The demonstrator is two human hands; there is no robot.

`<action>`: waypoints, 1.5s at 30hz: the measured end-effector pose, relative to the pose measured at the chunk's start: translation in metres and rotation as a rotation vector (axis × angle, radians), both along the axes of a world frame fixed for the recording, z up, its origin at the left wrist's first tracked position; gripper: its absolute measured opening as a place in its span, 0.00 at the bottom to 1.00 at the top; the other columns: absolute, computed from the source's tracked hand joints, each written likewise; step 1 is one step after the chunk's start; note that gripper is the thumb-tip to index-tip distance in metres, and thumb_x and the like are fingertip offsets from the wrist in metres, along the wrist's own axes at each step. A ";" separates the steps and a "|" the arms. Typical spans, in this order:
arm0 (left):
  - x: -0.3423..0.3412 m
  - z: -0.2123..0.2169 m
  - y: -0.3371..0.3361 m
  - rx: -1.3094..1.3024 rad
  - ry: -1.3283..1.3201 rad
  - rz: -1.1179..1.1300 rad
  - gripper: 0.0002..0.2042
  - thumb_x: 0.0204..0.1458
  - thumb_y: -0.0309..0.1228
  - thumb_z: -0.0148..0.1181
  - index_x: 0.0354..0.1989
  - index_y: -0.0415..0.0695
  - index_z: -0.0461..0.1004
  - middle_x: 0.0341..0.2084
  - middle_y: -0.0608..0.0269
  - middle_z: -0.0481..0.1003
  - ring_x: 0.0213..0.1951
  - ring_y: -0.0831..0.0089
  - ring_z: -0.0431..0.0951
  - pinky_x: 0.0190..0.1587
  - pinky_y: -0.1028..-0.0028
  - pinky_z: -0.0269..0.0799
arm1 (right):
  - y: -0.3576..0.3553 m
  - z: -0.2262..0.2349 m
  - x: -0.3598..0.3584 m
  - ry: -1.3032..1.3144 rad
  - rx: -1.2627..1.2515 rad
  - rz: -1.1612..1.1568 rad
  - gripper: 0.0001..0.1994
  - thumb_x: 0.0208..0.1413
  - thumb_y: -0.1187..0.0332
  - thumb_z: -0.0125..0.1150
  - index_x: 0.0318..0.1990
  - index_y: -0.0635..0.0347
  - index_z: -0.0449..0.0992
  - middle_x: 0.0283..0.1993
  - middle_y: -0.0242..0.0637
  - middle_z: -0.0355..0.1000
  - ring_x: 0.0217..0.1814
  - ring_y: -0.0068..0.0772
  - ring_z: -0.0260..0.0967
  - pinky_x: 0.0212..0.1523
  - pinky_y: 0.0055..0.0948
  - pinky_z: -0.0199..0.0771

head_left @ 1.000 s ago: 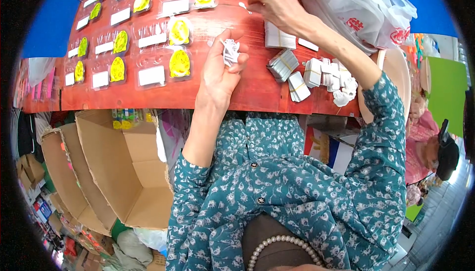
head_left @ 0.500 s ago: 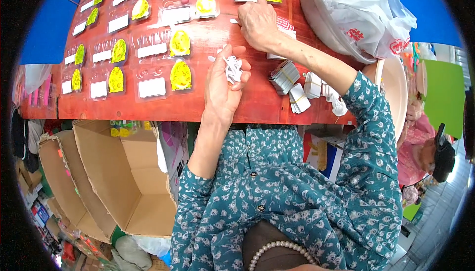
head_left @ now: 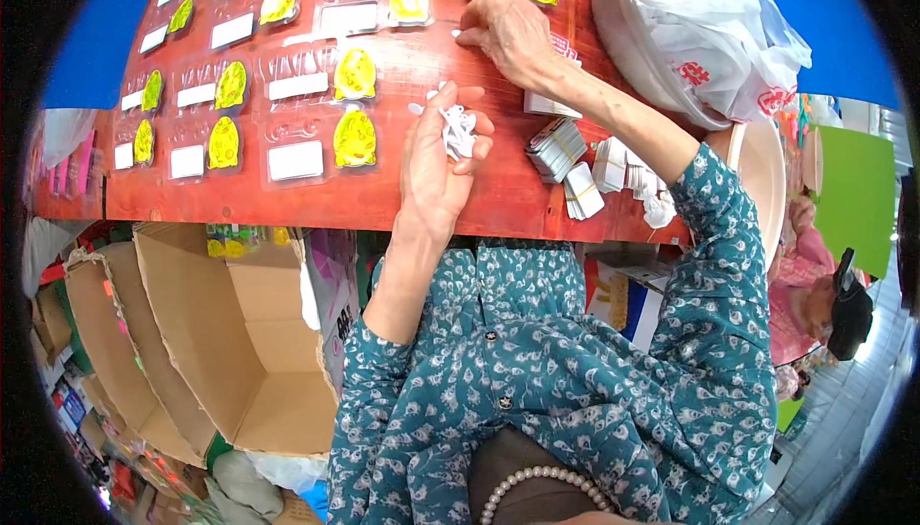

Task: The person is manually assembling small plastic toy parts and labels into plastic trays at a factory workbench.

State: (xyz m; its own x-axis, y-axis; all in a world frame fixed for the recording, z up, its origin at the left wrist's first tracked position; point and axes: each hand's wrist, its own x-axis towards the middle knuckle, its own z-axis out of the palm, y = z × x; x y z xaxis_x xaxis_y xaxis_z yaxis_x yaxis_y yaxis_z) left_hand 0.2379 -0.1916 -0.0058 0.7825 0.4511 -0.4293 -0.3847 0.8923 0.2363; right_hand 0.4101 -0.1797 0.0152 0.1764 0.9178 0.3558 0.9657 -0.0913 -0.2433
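Head view | left hand (head_left: 436,156) closed around bunch of small white tags (head_left: 458,130) above red table (head_left: 412,194) edge | right hand (head_left: 506,32) fingertips pressed flat near clear blister tray (head_left: 350,19) | feed one tag at a time; press squarely into recess.

Glossy red table (head_left: 450,204), clear plastic blister packs (head_left: 287,142).
Crinkled thin plastic bag (head_left: 709,27); matt corrugated cardboard box (head_left: 220,333); printed cloth sleeve (head_left: 709,238); small white paper slips (head_left: 458,130).
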 end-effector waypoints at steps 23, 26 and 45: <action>0.013 -0.042 0.005 0.058 -0.068 -0.037 0.10 0.56 0.34 0.43 0.38 0.42 0.67 0.19 0.57 0.71 0.11 0.75 0.66 0.08 0.85 0.57 | 0.001 -0.028 0.004 0.179 -0.180 0.198 0.07 0.45 0.71 0.45 0.32 0.62 0.60 0.38 0.48 0.59 0.38 0.46 0.53 0.41 0.39 0.56; 0.013 -0.026 0.002 0.045 -0.052 0.009 0.10 0.56 0.35 0.44 0.36 0.42 0.68 0.19 0.58 0.71 0.11 0.76 0.65 0.07 0.85 0.56 | -0.003 -0.037 -0.003 0.306 0.051 0.203 0.10 0.45 0.71 0.45 0.37 0.62 0.60 0.40 0.49 0.58 0.42 0.48 0.54 0.47 0.40 0.56; -0.018 0.022 -0.008 -0.089 -0.218 -0.018 0.09 0.55 0.38 0.43 0.37 0.48 0.66 0.24 0.64 0.67 0.15 0.75 0.62 0.12 0.79 0.56 | -0.083 -0.014 -0.058 -0.126 0.047 0.359 0.14 0.38 0.59 0.52 0.20 0.62 0.74 0.29 0.48 0.67 0.37 0.46 0.62 0.45 0.42 0.56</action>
